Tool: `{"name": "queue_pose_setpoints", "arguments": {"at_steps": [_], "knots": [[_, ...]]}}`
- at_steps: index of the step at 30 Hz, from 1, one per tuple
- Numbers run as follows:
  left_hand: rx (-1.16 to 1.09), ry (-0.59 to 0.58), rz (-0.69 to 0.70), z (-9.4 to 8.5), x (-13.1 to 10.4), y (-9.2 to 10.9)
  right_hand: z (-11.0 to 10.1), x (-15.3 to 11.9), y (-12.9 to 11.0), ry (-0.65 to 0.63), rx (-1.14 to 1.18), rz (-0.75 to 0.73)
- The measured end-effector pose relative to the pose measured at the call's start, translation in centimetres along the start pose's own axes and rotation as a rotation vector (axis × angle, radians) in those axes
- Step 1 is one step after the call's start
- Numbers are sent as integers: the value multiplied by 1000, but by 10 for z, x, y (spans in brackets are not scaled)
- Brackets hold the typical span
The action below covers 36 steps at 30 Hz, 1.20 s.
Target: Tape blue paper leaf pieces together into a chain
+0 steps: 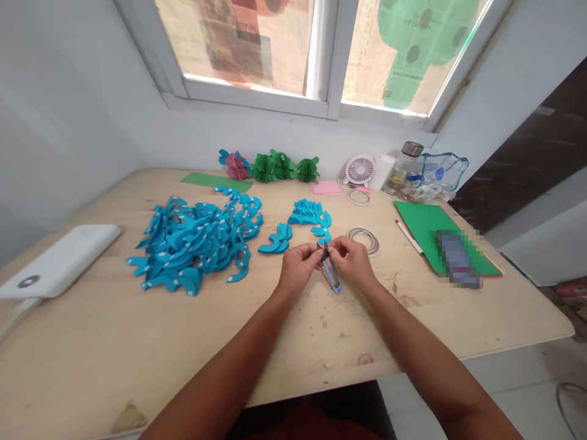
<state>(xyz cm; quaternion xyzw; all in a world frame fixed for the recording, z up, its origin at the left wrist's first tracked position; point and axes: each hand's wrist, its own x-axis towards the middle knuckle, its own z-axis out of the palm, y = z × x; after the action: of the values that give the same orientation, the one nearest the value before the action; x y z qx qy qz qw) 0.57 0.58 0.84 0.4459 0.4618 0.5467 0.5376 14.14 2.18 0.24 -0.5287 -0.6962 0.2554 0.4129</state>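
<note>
Sunlit window (337, 67) panes stand beyond a pale wooden table (321, 342). Near its middle, the left hand (300, 264) and right hand (352, 261) meet, fingers closed in a pinch at the blade end of blue-handled scissors (338, 285), whose loops point to the near side. Small blue stacks (277, 239) lie just beyond; a larger blue pile (188, 238) spreads left, tape rolls (376, 245) and a green sheet (419, 223) right.
</note>
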Motion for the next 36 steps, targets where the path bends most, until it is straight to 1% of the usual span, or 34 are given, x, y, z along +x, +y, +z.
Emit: {"name": "queue_pose_setpoints", "arguments": {"at_steps": [7,13,16,21,27,30,32,36], "knots": [[8,-9,27,0,-1,1,0,-2,-4,48,-157,-103],[-15,8,27,0,0,-1,-3,-4,-8,8,-45,-87],[1,-4,34,0,0,0,-3,-4,-9,12,-27,-92],[19,-21,49,0,-2,3,-2,-3,-7,49,-56,-116],[39,-26,69,1,-4,5,-1,-2,-7,64,-157,-154],[40,-22,66,1,-3,4,0,-2,-7,77,-182,-132],[31,-14,50,1,-2,2,-1,-2,-6,60,-138,-85],[13,5,21,0,1,-2,-5,-1,-3,-59,30,-25]]}}
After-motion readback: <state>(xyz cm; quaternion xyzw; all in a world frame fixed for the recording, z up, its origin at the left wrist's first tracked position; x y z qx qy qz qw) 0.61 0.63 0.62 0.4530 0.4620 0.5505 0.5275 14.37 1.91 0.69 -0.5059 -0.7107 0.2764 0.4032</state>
